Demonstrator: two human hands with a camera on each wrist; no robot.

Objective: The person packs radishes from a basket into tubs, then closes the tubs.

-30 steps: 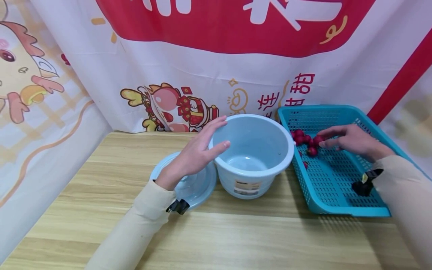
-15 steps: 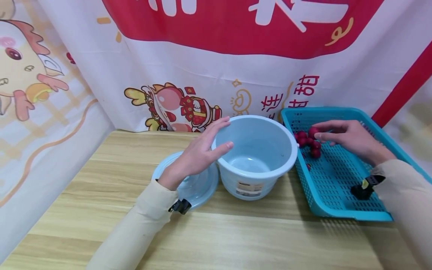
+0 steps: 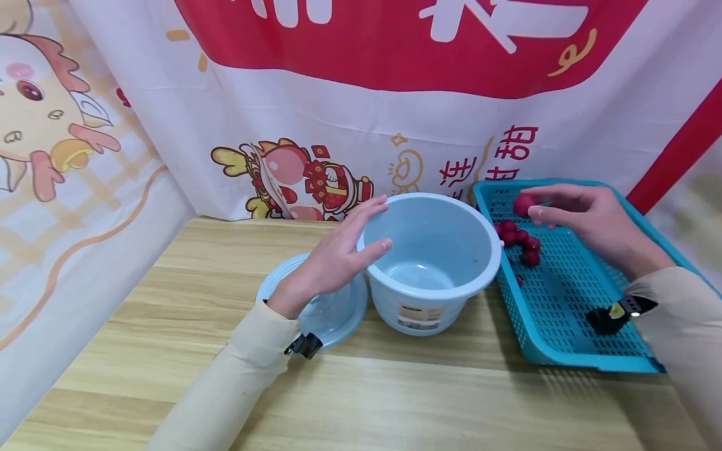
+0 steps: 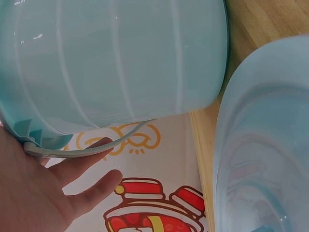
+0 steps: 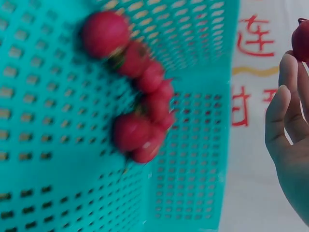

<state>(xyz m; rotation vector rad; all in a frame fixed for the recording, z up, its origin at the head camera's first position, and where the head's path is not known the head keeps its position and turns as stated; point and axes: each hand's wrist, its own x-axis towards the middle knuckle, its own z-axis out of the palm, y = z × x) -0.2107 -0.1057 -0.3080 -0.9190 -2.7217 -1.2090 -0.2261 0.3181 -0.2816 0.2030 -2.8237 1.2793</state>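
right hand [image 3: 592, 222]: pinching a radish [image 3: 524, 205] over the basket [image 3: 564, 313], right side of frame
left hand [image 3: 329, 257]: pretty relaxed at the tub [image 3: 386, 300] rim, mid-frame
other radishes [image 3: 531, 257]: clumped in basket, right of centre

The place is a small curtained corner; home or shop, I cannot tell. White cloth [image 3: 321, 109] with red Chinese characters [image 3: 516, 145] hangs at the back edge of the wood-grain desk [image 3: 152, 313], and checked cartoon cloth [image 3: 73, 181] hangs along its left edge.
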